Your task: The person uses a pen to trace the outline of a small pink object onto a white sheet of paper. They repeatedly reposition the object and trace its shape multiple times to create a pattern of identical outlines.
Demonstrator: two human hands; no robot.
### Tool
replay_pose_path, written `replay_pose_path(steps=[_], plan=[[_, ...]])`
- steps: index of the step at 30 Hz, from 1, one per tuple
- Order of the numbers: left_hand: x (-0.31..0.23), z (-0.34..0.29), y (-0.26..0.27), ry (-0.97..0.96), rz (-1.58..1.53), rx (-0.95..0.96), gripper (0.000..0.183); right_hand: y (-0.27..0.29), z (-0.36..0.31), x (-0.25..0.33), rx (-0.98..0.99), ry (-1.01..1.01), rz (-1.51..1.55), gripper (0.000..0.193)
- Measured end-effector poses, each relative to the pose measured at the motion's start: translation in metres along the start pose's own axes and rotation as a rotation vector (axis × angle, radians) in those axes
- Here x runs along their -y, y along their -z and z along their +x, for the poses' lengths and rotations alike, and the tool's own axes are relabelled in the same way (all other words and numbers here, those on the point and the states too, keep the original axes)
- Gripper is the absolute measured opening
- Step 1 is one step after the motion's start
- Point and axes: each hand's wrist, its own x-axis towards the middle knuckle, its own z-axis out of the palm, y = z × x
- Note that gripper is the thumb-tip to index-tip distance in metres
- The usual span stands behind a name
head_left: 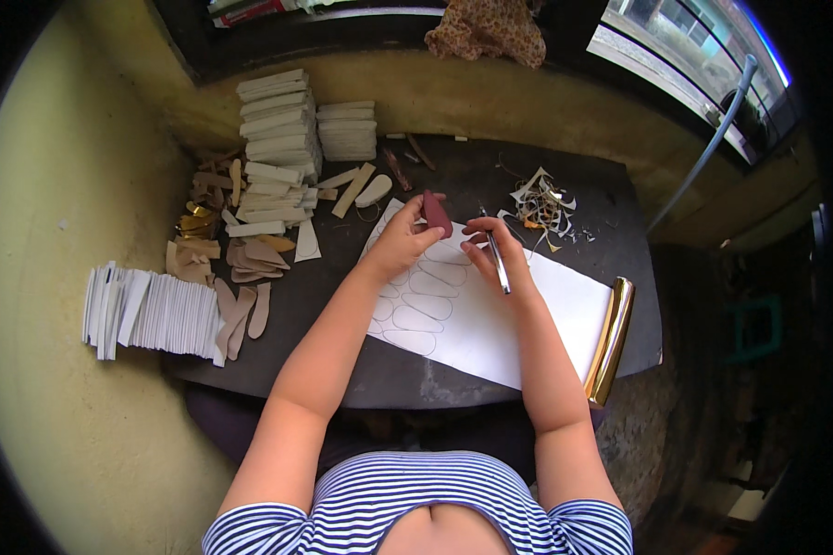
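Fingers [415, 222] of left hand [400, 242] pinch maroon template [436, 214] — right hand [502, 264] grips pen [497, 261].

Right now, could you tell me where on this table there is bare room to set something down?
The dark table is bare between the stacked strips and the heap of offcuts, and along the near edge below the white sheet. The sheet's right part, beside the gold roll, is blank. The left side is crowded with cut shapes.
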Motion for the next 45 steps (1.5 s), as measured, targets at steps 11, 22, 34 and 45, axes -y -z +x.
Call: replay_pose_path(steps=[11, 22, 34, 45], plan=[[0.018, 0.006, -0.026, -0.104, 0.340, -0.037, 0.030, 0.007, 0.011, -0.024, -0.172, 0.110, -0.114, 0.025], [0.005, 0.000, -0.008, -0.321, 0.985, -0.156, 0.037, 0.009, 0.007, -0.022, -0.093, 0.057, -0.154, 0.024], [0.002, -0.014, 0.010, -0.158, 1.100, -0.036, 0.024, 0.010, 0.004, -0.009, 0.056, 0.042, -0.224, 0.027], [0.010, -0.010, 0.010, -0.258, 1.115, -0.105, 0.021, 0.014, 0.002, -0.011, 0.092, 0.071, -0.282, 0.034]])
